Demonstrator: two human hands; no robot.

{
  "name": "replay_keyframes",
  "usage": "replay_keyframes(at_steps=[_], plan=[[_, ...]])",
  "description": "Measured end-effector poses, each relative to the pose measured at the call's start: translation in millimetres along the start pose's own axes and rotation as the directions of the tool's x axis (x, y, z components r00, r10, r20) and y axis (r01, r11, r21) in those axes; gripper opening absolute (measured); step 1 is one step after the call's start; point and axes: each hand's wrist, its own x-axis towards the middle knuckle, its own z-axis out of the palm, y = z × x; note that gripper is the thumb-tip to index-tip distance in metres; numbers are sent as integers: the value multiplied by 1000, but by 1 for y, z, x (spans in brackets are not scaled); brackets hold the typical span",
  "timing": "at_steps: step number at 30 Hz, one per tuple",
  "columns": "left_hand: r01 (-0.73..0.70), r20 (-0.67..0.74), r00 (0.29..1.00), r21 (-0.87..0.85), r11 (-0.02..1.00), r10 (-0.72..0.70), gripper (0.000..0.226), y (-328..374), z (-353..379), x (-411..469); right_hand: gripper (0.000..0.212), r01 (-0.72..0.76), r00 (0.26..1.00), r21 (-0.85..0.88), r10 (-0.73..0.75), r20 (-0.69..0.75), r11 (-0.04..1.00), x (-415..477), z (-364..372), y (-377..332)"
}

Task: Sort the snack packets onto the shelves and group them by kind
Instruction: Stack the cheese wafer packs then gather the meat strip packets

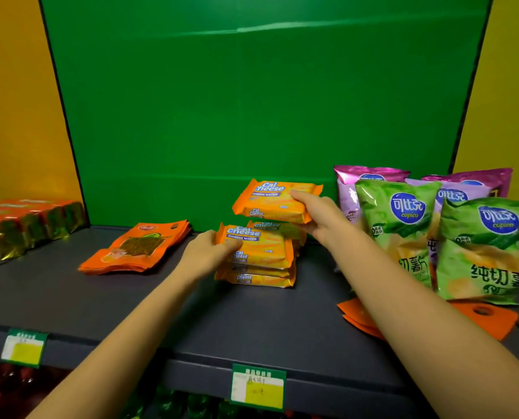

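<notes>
Two green plastic crisp bags [397, 225], two purple plastic crisp bags [373, 172] and two green-framed paper price tags [258, 387] are counted. Of the orange foil Cal Cheese wafer packets [277, 204], one is raised and perhaps four are stacked in front, with more hidden behind. The flat orange windowed pouches [137, 249] are piled too tightly to be numbered.

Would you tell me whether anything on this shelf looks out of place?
Yes: a few orange pouches lie flat under the green chip bags on the right, apart from the similar pouch stack on the left.
</notes>
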Motion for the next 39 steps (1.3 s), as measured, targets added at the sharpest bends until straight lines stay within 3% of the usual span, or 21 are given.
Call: replay_keyframes(at_steps=[3, 5, 10, 12, 14, 16, 18, 21, 24, 26, 32, 39], plan=[[1, 14, 1000, 153, 988, -4, 83, -2, -2, 2, 10, -54, 998, -17, 53, -26, 998, 15, 4, 6], [-4, 81, 997, 146, 989, -8, 90, -7, -5, 8, 12, -84, 996, -36, 83, -33, 996, 24, 7, 9], [20, 164, 986, 75, 997, -32, 77, -12, -19, 38, 7, -131, 991, -198, 124, -47, 971, 43, 12, 17], [23, 226, 974, -19, 1000, -18, 49, -10, -21, 55, 8, -114, 993, -272, 99, -68, 956, 47, 11, 19], [133, 288, 954, -162, 978, -82, 29, -7, -17, 70, 12, -98, 993, -382, 66, -96, 919, 49, 9, 21], [266, 364, 919, -299, 916, -148, 31, -7, -11, 83, 17, -101, 994, -466, 64, -94, 879, 49, 7, 24], [364, 443, 879, -380, 850, -178, 53, -8, -4, 94, 8, -105, 994, -492, 71, -88, 864, 48, 5, 28], [432, 497, 847, -437, 789, -189, 47, -11, 6, 102, 23, -110, 992, -428, 70, -109, 897, 44, 2, 35], [490, 565, 810, -501, 714, -159, 50, -17, 17, 107, 21, -130, 986, -141, 112, -126, 981, 32, 2, 39], [510, 586, 801, -554, 658, -128, 53, -20, 23, 110, 32, -182, 972, -22, 176, -154, 983, 28, 1, 43], [508, 607, 792, -598, 620, -64, 51, -22, 25, 112, 61, -228, 969, -4, 227, -95, 974, 37, 0, 64], [521, 611, 788, -598, 609, -75, 58, -15, 26, 106, 62, -250, 968, 5, 250, -3, 968, 35, 6, 66]])
